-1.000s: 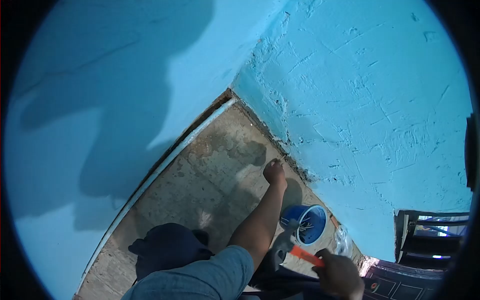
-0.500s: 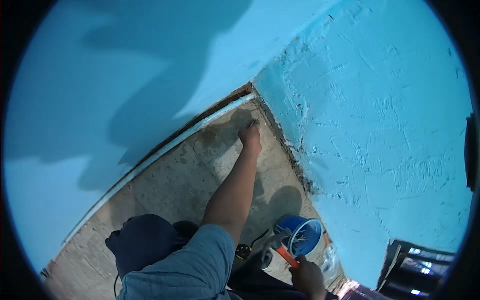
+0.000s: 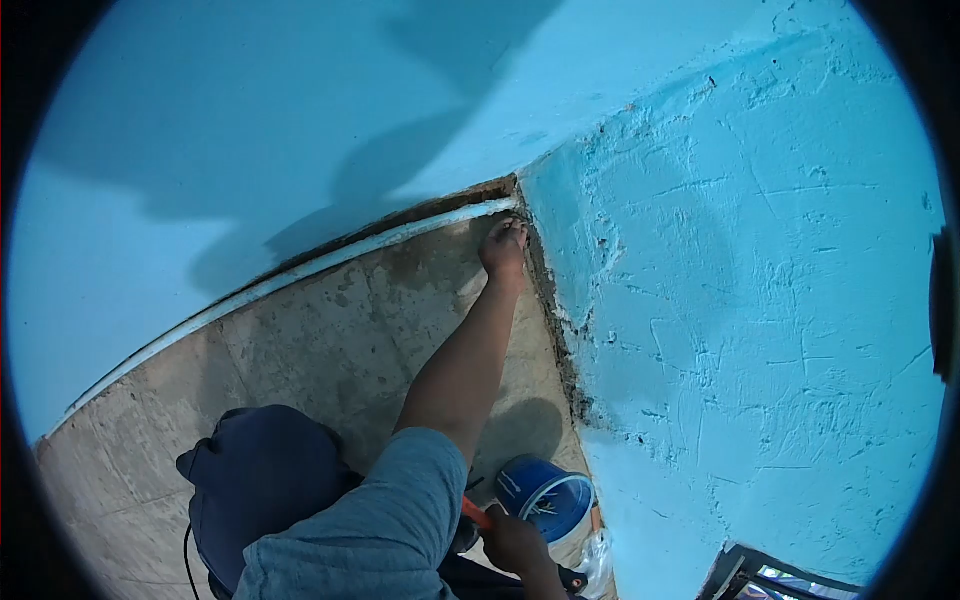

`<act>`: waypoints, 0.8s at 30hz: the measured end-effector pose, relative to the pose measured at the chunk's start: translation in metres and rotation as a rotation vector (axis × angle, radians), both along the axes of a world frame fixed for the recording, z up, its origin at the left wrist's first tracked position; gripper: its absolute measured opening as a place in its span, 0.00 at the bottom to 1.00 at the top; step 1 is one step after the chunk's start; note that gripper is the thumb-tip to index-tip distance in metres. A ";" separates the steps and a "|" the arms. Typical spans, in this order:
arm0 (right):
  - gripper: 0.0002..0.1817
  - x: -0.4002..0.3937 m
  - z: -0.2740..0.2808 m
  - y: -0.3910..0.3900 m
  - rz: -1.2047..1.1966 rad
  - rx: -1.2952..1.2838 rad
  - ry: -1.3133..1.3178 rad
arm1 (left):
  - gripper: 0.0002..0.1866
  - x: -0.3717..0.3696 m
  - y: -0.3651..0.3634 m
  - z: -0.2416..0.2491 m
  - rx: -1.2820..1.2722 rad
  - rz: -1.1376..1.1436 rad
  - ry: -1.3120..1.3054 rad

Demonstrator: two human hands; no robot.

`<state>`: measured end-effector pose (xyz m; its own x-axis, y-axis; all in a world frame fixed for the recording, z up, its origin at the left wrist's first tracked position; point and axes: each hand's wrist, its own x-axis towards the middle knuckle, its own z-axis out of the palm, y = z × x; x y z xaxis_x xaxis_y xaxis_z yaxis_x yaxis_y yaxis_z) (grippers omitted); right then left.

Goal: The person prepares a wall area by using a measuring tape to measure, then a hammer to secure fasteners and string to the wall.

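My left hand [image 3: 505,248] reaches into the floor corner, just below the end of a pale blue pipe-like strip [image 3: 345,255] along the wall base. Its fingers are closed together; what they pinch is too small to make out. Low in the view, my right hand [image 3: 515,543] grips the orange handle of a hammer [image 3: 476,513]. The hammer's head is mostly hidden behind my left sleeve. Beside the right hand stands a blue bucket [image 3: 510,480] with several thin pale pieces inside.
Two blue walls meet at the corner, the right-hand wall [image 3: 720,290] rough and cracked. Dark crumbled gaps run along both wall bases. A clear plastic bag [image 3: 597,560] lies by the bucket. A dark blue cloth-covered shape [image 3: 265,455] fills the lower left over the concrete floor [image 3: 310,340].
My left hand has moved closer to the corner and the strip's end. The right hand and hammer have shifted left, partly behind my sleeve. The view has turned slightly.
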<state>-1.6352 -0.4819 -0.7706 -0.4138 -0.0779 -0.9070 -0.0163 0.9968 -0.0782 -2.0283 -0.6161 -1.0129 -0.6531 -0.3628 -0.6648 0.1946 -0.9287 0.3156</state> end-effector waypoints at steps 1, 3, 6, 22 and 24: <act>0.16 -0.004 0.005 -0.005 0.023 -0.026 0.008 | 0.09 -0.005 0.000 -0.001 0.003 0.016 -0.011; 0.16 -0.003 0.002 -0.001 0.017 -0.016 -0.011 | 0.10 -0.011 0.002 -0.005 -0.005 0.039 -0.019; 0.16 -0.002 -0.001 0.003 0.009 0.012 -0.017 | 0.11 -0.011 0.001 -0.010 -0.020 0.054 -0.006; 0.20 0.038 -0.077 0.017 -0.425 -0.147 0.410 | 0.15 0.009 -0.001 -0.023 -0.159 -0.192 -0.157; 0.20 0.030 -0.083 0.010 -0.529 -0.140 0.534 | 0.15 0.019 -0.013 0.010 -0.092 -0.306 -0.247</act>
